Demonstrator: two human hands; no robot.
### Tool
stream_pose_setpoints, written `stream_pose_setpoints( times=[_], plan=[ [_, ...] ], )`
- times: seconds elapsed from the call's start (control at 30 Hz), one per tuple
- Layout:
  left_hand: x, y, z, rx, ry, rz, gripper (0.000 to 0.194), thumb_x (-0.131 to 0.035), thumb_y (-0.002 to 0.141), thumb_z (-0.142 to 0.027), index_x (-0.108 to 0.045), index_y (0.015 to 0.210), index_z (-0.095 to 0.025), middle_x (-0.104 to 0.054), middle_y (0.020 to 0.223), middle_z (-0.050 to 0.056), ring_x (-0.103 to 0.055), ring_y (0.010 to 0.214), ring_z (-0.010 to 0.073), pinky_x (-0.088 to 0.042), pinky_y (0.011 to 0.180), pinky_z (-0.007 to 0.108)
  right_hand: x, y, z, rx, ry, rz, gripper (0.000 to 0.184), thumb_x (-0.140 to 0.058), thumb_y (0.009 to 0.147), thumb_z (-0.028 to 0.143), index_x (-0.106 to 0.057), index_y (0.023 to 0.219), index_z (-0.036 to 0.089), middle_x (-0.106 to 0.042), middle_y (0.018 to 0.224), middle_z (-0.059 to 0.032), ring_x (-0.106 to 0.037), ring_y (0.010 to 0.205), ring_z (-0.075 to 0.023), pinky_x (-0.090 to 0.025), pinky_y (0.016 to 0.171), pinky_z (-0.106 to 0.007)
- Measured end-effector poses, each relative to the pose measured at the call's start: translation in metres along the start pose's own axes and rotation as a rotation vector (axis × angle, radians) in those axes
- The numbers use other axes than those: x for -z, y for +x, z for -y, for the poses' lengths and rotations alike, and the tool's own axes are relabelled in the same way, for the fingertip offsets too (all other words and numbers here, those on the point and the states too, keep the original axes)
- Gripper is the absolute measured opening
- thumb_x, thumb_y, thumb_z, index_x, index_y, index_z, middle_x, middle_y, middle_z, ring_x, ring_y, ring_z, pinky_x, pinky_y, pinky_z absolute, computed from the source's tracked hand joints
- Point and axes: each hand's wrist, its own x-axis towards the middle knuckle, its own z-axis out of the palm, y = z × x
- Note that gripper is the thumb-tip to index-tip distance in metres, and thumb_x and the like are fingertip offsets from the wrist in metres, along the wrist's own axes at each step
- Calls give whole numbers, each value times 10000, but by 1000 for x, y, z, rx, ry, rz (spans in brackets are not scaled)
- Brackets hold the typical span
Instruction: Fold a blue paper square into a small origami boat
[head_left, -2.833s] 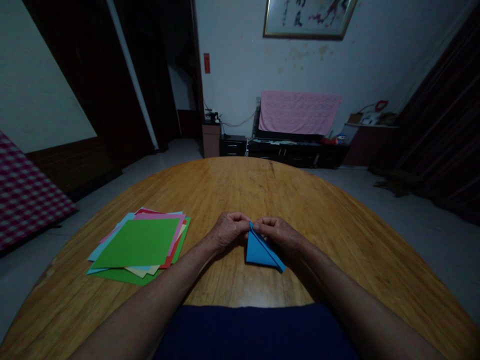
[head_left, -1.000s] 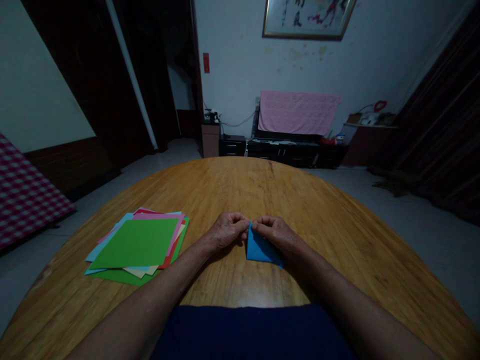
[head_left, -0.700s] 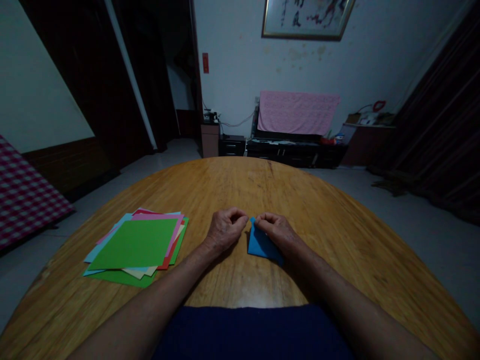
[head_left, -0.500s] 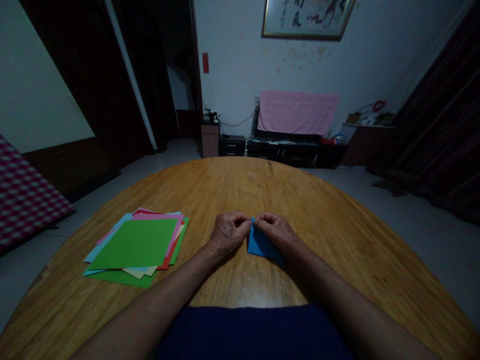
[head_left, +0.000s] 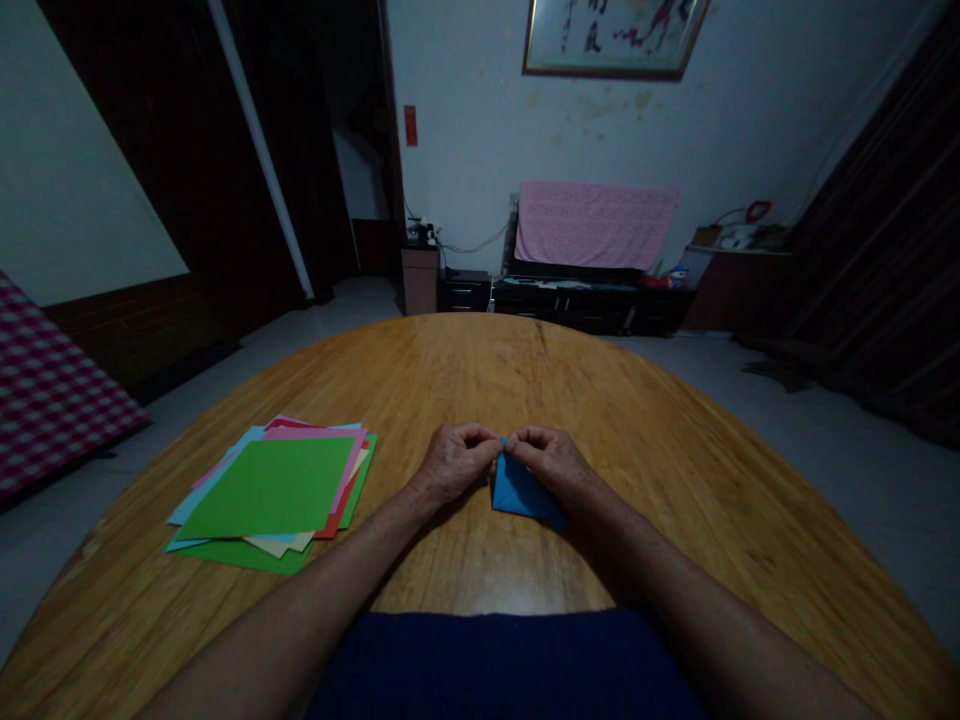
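Blue paper (head_left: 517, 490), folded, lies on the near side of the two grips, part of it under the right. Left grip (head_left: 452, 463) and right grip (head_left: 551, 460) look clamped on its far corner, thumbs and fingertips nearly meeting at the tip. How much paper each pinches, you can't tell; skin hides it.

Main risk, as judged: that tip. Narrow, little to hold; uneven pulls from your two sides could skew the fold or tear the point. Layers may creep too if one pinch slackens.

Second: your right grip covers the paper's right side. A wandering edge there could be pressed down unseen. Near edge sits bare on the bench (head_left: 480, 380), nothing pinning it, so the sheet might pivot about the corner.

Third, minor: paper stack (head_left: 270, 490), loose and fanned out, left of the left grip, near your forearm. A sleeveless sweep could scatter it. Dim light hardly helps you judge creases.
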Motion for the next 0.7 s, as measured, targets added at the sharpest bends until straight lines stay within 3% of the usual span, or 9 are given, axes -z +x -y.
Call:
stream_pose_setpoints(
  times=[0.37,0.53,0.7],
  plan=[
    [2,-2,-3,51,-91,90,147,-597,729,-286,-558,694,-149,-521,506,-30,-455,422,65,-357,435,186,2,3,-9,-55,37,88,293,-666,693,469,-596,702,184,-588,650,-38,-482,558,-127,-374,487,-240],
    [4,-2,-3,60,-70,143,193,-591,756,-324,-562,702,-142,-568,529,3,-507,443,84,-412,460,205,3,2,-4,-14,-41,79,287,-657,686,453,-579,646,179,-528,591,-12,-429,514,-108,-328,466,-242],
    [4,-3,-2,-3,-15,120,176,-552,765,-295,-549,669,-148,-525,503,-19,-465,415,68,-384,430,188,3,1,0,-5,-62,112,280,-681,664,435,-573,625,179,-522,586,-5,-418,520,-106,-312,479,-242]
  ],
)
